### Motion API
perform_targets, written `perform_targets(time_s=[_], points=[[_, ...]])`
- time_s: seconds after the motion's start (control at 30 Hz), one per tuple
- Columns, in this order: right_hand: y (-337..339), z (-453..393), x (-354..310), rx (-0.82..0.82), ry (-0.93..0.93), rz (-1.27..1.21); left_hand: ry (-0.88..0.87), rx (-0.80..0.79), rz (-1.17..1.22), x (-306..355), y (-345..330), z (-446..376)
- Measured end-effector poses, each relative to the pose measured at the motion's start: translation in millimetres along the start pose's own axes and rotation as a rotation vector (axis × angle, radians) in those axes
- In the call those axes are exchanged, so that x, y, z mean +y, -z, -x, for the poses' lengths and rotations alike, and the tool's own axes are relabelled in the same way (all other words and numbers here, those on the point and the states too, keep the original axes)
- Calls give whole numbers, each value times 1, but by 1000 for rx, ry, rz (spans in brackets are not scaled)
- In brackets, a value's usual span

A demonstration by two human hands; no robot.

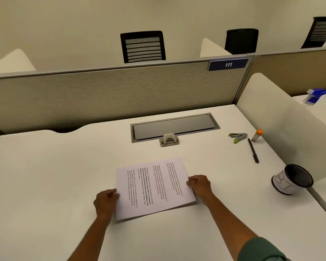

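- Both our hands grasp the printed sheet (154, 187): left hand (105, 200) pinches its left edge, right hand (199, 185) its right edge.
- Around it, the white tabletop (45, 176) lies bare; pen (253, 150), stapler (237, 137) and mesh cup (292, 179) sit well apart, rightward.
- Its long axis runs left-right, slightly tilted; text lines run sideways.

Left hand (106, 201) and right hand (199, 184) both curled, knuckles up, each pinching a side edge of white printed paper sheet (154, 187).
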State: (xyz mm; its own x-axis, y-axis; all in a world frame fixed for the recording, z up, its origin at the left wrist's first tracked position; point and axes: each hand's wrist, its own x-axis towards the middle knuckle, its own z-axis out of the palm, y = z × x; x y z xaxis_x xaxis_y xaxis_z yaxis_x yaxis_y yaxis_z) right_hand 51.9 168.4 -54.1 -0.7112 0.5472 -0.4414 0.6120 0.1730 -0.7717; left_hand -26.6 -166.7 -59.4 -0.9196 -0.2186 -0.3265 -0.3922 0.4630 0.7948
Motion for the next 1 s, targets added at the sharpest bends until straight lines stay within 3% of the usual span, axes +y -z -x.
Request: perform_targets(time_s=[0.6,1.0], points=[[75,-68,13,74,-17,-122,-54,13,97,56,-87,-6],[86,-99,6,86,-49,-187,-47,5,106,75,-109,-22]])
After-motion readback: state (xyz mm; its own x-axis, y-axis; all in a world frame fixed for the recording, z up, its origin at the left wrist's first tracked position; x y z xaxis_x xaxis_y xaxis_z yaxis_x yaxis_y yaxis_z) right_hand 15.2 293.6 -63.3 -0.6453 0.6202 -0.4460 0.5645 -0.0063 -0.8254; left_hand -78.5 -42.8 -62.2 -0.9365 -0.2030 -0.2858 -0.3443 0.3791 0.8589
